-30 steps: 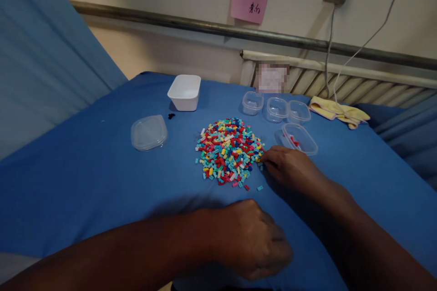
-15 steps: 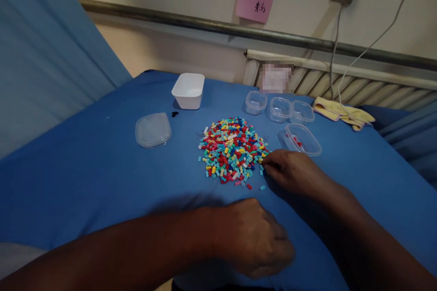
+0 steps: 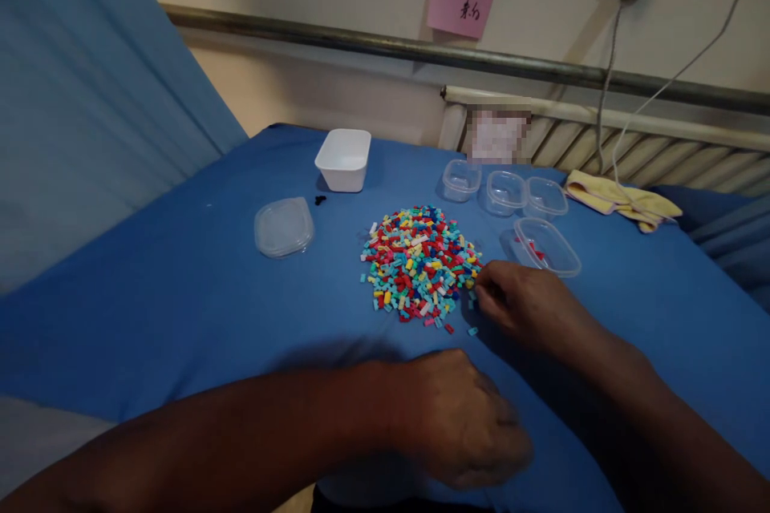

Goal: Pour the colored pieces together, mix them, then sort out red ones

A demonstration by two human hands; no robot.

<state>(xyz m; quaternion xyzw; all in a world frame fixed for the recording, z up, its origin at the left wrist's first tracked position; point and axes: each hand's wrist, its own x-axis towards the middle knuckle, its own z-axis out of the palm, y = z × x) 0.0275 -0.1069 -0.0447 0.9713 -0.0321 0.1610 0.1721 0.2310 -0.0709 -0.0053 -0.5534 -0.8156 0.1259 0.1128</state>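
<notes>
A heap of small building bricks (image 3: 415, 264) in red, light blue, yellow, white, green and dark blue lies on the blue sheet (image 3: 241, 321). My right hand (image 3: 520, 296) is closed at the right edge of the heap, its fingers curled together. Whatever is between those fingertips is hidden. Nearer to me, my left hand (image 3: 472, 421) hovers in front of the heap, closed with the back of the hand upward. Its fingers point right, and what they hold, if anything, does not show. A clear tub (image 3: 557, 255) with a few red bricks sits just beyond my right hand.
Three clear tubs (image 3: 462, 180) stand at the back right, beside a yellow cloth (image 3: 619, 199). A white container (image 3: 344, 164) stands at the back left. Stacked clear lids (image 3: 284, 228) and a small black item (image 3: 320, 199) lie left of the heap. A radiator and cable are behind.
The whole view has shifted slightly, so things appear farther right. My right fingers have curled in a little at the heap's edge. The left hand stays closed in about the same place.
</notes>
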